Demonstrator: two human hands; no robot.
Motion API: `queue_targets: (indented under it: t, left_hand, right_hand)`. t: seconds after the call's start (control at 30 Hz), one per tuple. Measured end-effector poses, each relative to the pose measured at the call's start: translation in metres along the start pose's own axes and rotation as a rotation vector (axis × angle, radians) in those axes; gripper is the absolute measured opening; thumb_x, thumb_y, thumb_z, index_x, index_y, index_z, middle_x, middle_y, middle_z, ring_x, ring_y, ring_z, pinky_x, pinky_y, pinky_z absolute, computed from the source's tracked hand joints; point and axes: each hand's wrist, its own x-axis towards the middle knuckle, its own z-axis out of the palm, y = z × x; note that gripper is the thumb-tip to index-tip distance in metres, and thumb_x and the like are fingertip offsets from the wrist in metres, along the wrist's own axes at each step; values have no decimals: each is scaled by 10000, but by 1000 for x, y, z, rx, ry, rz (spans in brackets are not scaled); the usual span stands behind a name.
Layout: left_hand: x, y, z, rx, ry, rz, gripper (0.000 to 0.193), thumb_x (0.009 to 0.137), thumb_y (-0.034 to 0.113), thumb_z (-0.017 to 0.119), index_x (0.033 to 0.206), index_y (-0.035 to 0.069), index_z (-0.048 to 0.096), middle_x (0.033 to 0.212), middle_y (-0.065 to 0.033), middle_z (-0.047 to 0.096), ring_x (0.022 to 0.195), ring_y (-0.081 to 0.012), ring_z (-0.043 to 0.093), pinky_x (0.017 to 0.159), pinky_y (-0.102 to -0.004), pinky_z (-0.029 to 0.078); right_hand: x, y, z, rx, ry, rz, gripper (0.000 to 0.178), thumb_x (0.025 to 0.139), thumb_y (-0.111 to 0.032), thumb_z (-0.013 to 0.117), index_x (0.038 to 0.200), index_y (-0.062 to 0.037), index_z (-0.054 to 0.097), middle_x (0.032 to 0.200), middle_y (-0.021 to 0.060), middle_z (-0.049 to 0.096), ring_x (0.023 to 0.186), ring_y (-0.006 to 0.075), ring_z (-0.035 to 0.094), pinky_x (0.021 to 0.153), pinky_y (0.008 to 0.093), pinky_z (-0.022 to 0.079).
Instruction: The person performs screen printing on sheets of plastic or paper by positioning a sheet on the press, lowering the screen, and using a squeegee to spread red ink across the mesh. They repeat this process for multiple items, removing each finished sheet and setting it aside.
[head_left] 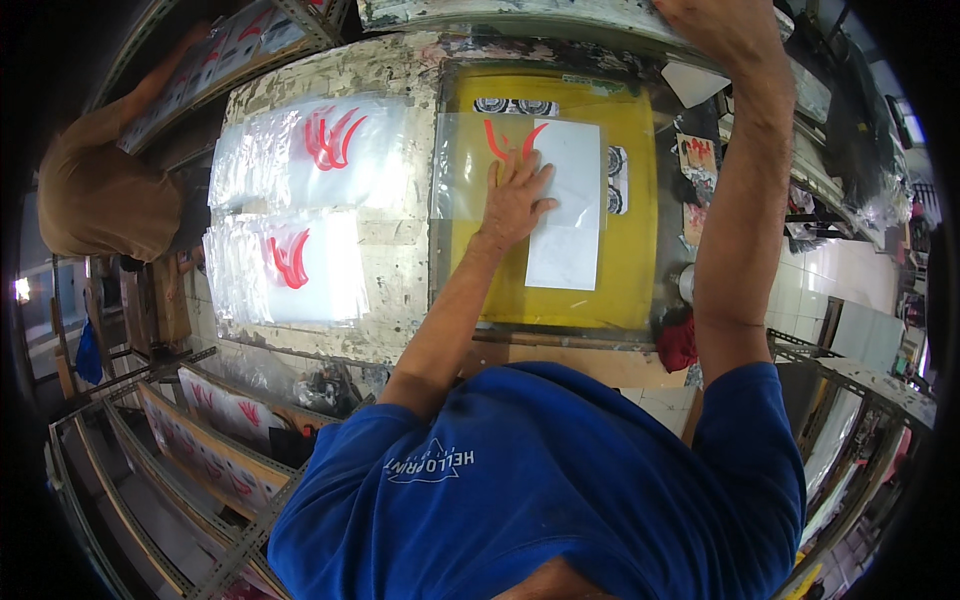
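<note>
Splayed wide, the left hand (517,195) is pressing a clear plastic sheet (464,185) with red strokes onto the yellow panel (635,275), apparently to keep it flat, with white paper (562,262) overlapping it; the right hand (700,25) is reaching beyond the panel toward a paint-smeared frame (550,20), cut off, so I cannot tell its grip. Left of the panel, similar sheets (262,165) are overlapping in two rows on the worktop (395,245), perhaps leaving their red marks uncovered. White lettering (432,463) is showing on the blue shirt (560,470)
</note>
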Motion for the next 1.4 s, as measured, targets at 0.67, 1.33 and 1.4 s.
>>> queue_targets:
  t: [0.67, 1.33, 1.4]
  left_hand:
    - [9, 43, -123, -1020, 734, -145, 1086, 764, 354, 855, 1576, 15, 219, 1271, -138, 586, 1109, -261, 583, 1006, -353, 418]
    - [-150, 2, -52, -130, 351, -415, 741, 573, 271, 896, 1210, -20, 653, 1397, -201, 501, 1229, -391, 444, 1042, -499, 339]
    - [-151, 4, -54, -121, 326, -429, 716, 580, 233, 892, 1204, -22, 651, 1423, -214, 469, 1257, -401, 416, 1058, -522, 313]
  right_hand:
    - [-78, -4, 25, -70, 143, -183, 393, 758, -220, 710, 1127, -87, 737, 963, 188, 725, 852, 302, 698, 785, 363, 522]
    - [-255, 60, 195, -178, -422, -45, 767, 654, -121, 799, 1378, -217, 564, 1119, 87, 538, 1117, 276, 516, 973, 514, 309]
    - [-248, 73, 207, -147, -379, -17, 751, 638, -107, 791, 1353, -206, 581, 1118, 87, 546, 1122, 278, 512, 976, 499, 306]
